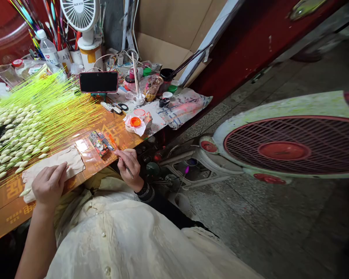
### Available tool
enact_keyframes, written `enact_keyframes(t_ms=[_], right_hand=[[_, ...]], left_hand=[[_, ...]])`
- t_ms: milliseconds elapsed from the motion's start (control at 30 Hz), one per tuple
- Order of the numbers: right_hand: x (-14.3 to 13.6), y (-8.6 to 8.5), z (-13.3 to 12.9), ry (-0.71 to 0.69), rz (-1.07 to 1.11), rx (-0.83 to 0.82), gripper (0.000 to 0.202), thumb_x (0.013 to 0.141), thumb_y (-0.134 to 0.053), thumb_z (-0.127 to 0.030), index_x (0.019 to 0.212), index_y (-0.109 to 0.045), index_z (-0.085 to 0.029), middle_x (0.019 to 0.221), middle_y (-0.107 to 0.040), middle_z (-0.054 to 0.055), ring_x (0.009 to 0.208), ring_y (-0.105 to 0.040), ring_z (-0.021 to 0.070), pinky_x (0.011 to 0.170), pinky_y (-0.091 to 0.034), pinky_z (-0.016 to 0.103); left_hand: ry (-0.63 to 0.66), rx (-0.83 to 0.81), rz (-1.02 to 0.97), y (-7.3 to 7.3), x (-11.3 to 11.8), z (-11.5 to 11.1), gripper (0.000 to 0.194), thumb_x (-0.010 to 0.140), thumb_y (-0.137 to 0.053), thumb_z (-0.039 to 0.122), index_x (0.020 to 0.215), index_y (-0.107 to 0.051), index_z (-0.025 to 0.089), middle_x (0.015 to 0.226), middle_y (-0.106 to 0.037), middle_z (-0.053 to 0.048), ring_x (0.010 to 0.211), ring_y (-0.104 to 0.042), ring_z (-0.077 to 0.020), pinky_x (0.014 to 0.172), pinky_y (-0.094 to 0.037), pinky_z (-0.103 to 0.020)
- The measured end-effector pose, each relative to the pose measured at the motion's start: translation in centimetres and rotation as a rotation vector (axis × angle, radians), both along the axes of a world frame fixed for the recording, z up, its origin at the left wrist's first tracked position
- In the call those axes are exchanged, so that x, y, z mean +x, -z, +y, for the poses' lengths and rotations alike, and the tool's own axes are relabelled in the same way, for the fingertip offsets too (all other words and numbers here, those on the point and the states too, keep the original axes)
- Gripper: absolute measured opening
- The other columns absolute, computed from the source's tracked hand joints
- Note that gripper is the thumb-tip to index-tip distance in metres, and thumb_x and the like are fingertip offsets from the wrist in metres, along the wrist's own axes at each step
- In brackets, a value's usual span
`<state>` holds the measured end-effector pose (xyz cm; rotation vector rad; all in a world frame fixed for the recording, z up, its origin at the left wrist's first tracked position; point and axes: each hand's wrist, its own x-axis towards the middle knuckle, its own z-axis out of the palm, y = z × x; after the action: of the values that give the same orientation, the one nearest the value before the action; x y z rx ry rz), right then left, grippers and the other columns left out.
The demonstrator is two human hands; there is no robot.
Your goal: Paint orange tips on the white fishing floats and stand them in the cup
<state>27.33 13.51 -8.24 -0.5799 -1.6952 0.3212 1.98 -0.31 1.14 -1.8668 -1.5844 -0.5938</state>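
My right hand (129,164) is closed around a thin paintbrush (113,142) with an orange tip, held over the table's front edge. Beneath the brush lies a paint-smeared block (100,143) on a clear sheet. My left hand (49,184) rests over a pale cloth (75,161), its fingers pinched together; what they hold, if anything, is hidden. By that hand, a white oval bulb (25,192) lies at the cloth's edge. Many similar white bulbs (20,133) with thin yellow-green stems (58,100) spread over the table's left side. An open pot of orange paint (135,122) stands beyond my right hand.
A phone (99,82) stands propped behind the stems. Scissors (119,107), a white cup with brushes (139,100) and a black jar (166,74) sit farther back. A small white fan (80,15) and a water bottle (49,48) stand at the rear. A large fan (285,151) is on the right.
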Motion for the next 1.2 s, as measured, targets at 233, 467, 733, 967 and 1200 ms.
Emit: enact_keyframes(t_ms=[233, 467, 733, 967, 1200], right_hand=[[0.6, -0.5, -0.4, 0.001, -0.036, 0.029, 0.042, 0.098, -0.053, -0.011, 0.137, -0.059, -0.026, 0.108, -0.076, 0.007, 0.093, -0.066, 0.0206, 0.087, -0.056, 0.044], [0.6, -0.3, -0.1, -0.004, -0.033, 0.068, 0.042, 0.095, -0.056, -0.008, 0.132, -0.062, -0.027, 0.103, -0.076, 0.005, 0.089, -0.065, 0.0194, 0.085, -0.055, 0.043], [0.8, -0.1, -1.5, -0.11, -0.074, 0.062, 0.04, 0.098, -0.054, -0.015, 0.135, -0.06, -0.026, 0.105, -0.074, 0.007, 0.095, -0.066, 0.0213, 0.087, -0.058, 0.045], [-0.7, -0.3, -2.7, -0.191, -0.052, 0.074, 0.051, 0.096, -0.058, -0.013, 0.145, -0.055, -0.027, 0.109, -0.075, 0.007, 0.095, -0.063, 0.0215, 0.085, -0.058, 0.043], [-1.1, -0.4, -2.8, -0.132, -0.089, 0.073, 0.052, 0.097, -0.057, -0.012, 0.147, -0.054, -0.026, 0.112, -0.075, 0.008, 0.095, -0.063, 0.0217, 0.084, -0.058, 0.042]], left_hand=[[-0.009, 0.002, 0.016, -0.1, 0.1, 0.0, 0.02, 0.089, -0.074, 0.014, 0.109, -0.071, 0.016, 0.084, -0.073, -0.004, 0.071, -0.062, -0.0157, 0.067, -0.046, -0.027], [-0.005, 0.008, -0.007, 0.0, 0.2, 0.0, 0.018, 0.09, -0.072, 0.014, 0.108, -0.071, 0.018, 0.084, -0.073, -0.004, 0.071, -0.063, -0.0151, 0.067, -0.046, -0.026], [-0.029, -0.022, -0.007, 0.5, 0.0, -0.2, 0.017, 0.094, -0.068, 0.018, 0.11, -0.071, 0.019, 0.084, -0.075, -0.004, 0.071, -0.065, -0.0151, 0.069, -0.046, -0.027], [-0.07, -0.082, -0.081, 0.9, -0.1, -0.6, 0.017, 0.097, -0.062, 0.023, 0.11, -0.074, 0.022, 0.086, -0.075, -0.005, 0.074, -0.066, -0.0156, 0.071, -0.047, -0.028], [-0.066, -0.081, -0.072, 0.8, 0.0, -0.6, 0.016, 0.097, -0.062, 0.023, 0.109, -0.073, 0.022, 0.086, -0.075, -0.005, 0.074, -0.065, -0.0154, 0.071, -0.046, -0.028]])
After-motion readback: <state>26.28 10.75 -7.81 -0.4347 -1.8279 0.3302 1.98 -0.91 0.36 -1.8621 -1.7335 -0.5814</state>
